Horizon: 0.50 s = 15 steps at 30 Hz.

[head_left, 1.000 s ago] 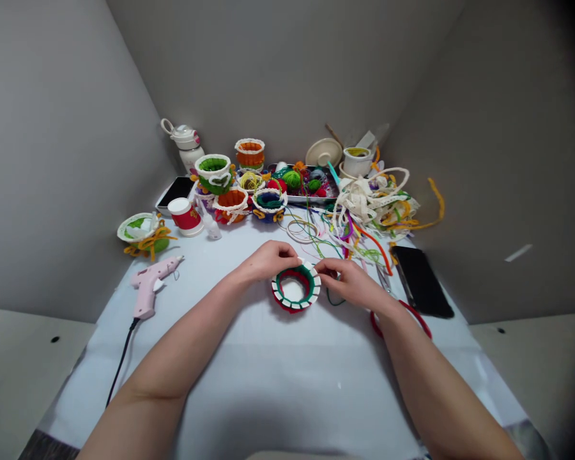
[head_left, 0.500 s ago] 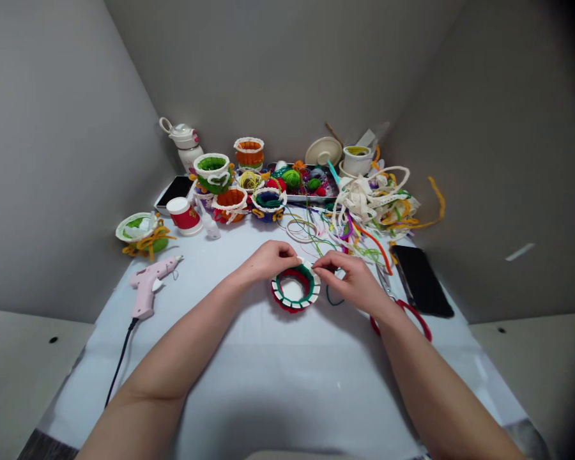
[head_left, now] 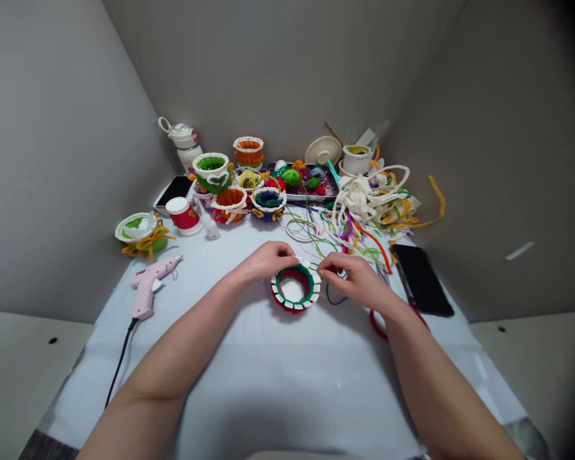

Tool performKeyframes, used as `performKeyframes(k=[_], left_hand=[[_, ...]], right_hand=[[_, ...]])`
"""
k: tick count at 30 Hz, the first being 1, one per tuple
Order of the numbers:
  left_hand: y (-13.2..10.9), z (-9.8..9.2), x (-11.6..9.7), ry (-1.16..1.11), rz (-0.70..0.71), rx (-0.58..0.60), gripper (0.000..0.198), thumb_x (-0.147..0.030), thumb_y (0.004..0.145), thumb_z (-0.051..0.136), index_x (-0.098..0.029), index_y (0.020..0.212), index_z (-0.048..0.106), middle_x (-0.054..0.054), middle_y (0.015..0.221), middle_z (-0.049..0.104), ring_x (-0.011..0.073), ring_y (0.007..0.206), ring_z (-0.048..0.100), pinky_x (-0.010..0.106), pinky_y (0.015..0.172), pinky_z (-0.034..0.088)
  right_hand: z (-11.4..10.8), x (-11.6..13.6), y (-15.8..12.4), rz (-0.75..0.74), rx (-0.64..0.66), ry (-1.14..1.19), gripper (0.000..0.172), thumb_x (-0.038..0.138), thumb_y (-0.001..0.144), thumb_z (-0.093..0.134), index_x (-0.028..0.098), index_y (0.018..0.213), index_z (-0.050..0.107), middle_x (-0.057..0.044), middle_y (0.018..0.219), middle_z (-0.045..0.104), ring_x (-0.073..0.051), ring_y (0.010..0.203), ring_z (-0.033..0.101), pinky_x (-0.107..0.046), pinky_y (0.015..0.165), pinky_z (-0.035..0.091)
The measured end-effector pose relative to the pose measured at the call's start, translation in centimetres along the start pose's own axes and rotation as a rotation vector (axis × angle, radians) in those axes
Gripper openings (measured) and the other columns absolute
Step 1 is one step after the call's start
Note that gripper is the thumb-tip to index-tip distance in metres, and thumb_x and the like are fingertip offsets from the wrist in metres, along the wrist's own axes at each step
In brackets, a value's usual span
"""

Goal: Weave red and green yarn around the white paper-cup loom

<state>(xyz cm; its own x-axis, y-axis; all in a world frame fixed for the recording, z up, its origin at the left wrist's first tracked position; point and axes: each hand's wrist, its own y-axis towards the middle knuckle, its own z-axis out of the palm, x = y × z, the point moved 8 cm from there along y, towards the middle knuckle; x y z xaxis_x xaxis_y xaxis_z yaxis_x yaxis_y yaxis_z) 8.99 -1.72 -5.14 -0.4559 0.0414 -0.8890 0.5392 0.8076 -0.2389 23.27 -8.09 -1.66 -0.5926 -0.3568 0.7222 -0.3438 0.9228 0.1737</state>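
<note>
Left hand (head_left: 271,260) pinches the rim of the red-green cup (head_left: 294,305), mid-bench (head_left: 287,377), well in from the near edge; right hand (head_left: 352,278) grip seems closed on green yarn (head_left: 335,303). Likely step: weaving yarn between white tabs (head_left: 316,288); next pass calls for a steady cup, taut strand.

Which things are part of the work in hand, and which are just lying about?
In use:
slatted cup woven in red and green, rim pinched by the left hand
dark green yarn, apparently pinched by the right hand

Seemingly lying about:
pink glue gun
red-handled scissors
black phone
red-and-white cup
</note>
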Motion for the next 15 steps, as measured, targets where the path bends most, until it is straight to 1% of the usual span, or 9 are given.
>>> performKeyframes(k=[6,11,15], left_hand=[[-0.33,0.03,-0.24,0.001,-0.031,0.014,0.02,-0.035,0.071,0.059,-0.015,0.071,0.06,-0.001,0.065,0.056,0.0102,0.06,0.046,0.022,0.056,0.035],[-0.22,0.0,0.12,0.006,-0.053,0.011,0.02,-0.035,0.07,0.058,-0.015,0.073,0.059,-0.002,0.066,0.055,0.0098,0.06,0.044,0.022,0.055,0.034],[-0.23,-0.04,0.1,0.011,-0.055,0.014,0.02,-0.035,0.07,0.058,-0.015,0.072,0.058,-0.002,0.065,0.054,0.0096,0.059,0.044,0.022,0.055,0.034]], right_hand=[[0.01,-0.6,0.06,0.031,0.009,0.034,0.018,0.03,0.091,0.052,0.019,0.084,0.065,-0.003,0.078,0.065,-0.016,0.071,0.057,-0.027,0.065,0.044],[0.11,-0.65,0.08,-0.011,0.066,0.064,0.019,0.03,0.093,0.051,0.019,0.089,0.066,-0.005,0.085,0.067,-0.017,0.078,0.059,-0.029,0.071,0.046],[-0.22,-0.6,-0.06,-0.033,0.038,0.05,0.019,0.03,0.093,0.052,0.019,0.09,0.067,-0.006,0.085,0.066,-0.018,0.079,0.059,-0.029,0.071,0.045]])
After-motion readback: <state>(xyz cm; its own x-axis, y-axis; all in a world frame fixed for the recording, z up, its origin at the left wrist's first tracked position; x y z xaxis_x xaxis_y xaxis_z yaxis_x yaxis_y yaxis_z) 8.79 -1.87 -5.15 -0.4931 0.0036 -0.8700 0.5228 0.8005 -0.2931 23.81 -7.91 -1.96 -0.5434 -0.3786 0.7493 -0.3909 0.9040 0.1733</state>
